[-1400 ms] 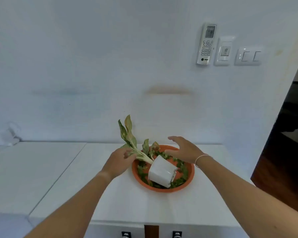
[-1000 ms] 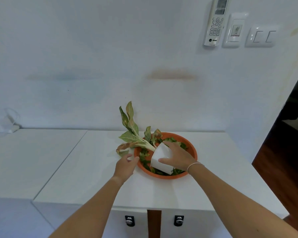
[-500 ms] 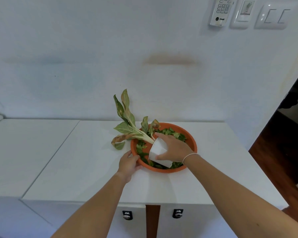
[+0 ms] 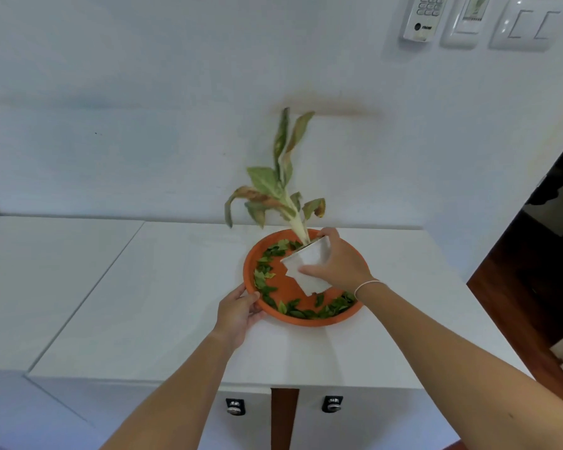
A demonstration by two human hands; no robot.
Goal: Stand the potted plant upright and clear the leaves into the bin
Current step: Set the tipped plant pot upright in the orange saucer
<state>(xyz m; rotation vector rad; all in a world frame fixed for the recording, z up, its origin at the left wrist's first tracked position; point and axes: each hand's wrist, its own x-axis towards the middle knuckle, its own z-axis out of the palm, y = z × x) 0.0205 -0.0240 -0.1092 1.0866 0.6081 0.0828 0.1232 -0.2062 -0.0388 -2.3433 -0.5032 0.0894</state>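
Note:
A white plant pot (image 4: 307,267) is lifted over an orange saucer (image 4: 285,316), tilted slightly to the left. Its plant (image 4: 275,186) of green and brown leaves rises nearly upright against the wall. My right hand (image 4: 338,264) is wrapped around the pot's right side. My left hand (image 4: 239,311) grips the saucer's near left rim. Several small loose green leaves (image 4: 267,274) lie in a ring inside the saucer. No bin is in view.
The saucer sits on a white cabinet top (image 4: 163,287) against a white wall. A remote holder (image 4: 421,17) and wall switches (image 4: 527,24) hang at the upper right. A dark doorway and wooden floor (image 4: 533,271) lie to the right.
My right hand closed on the lying pot and swung it up, so the plant now points upward. My left hand moved from the plant's leaves to the saucer's rim.

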